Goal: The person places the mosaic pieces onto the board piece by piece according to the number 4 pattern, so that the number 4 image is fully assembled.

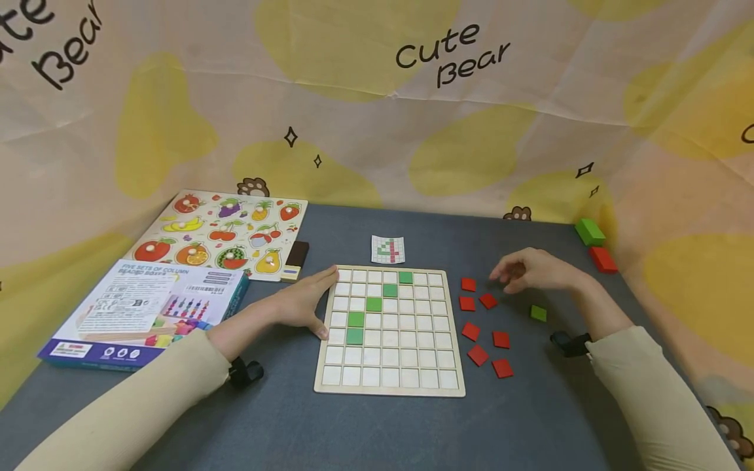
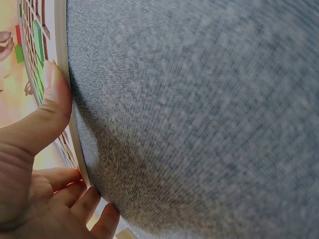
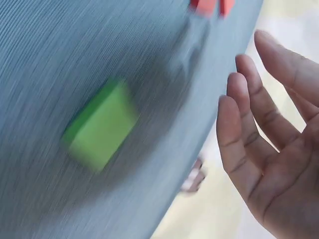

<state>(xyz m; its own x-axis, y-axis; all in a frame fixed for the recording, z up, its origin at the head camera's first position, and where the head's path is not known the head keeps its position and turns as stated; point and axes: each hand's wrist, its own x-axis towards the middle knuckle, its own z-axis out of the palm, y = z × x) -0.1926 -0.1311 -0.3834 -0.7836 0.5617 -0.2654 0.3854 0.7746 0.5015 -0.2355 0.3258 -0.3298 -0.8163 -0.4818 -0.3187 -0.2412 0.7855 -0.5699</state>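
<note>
Left hand [image 1: 303, 304] steadies squarish board [image 1: 390, 386], edges table-aligned.

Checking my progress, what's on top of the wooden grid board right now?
Five green tiles sit in the grid board; the left hand rests on its left edge.

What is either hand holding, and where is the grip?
Nothing is gripped. The left hand rests flat against the grid board at its left edge; the right hand hovers empty above the red tiles.

Loose tiles [image 1: 486, 327] right of board [image 1: 390, 387], card [image 1: 388, 250] behind
</note>
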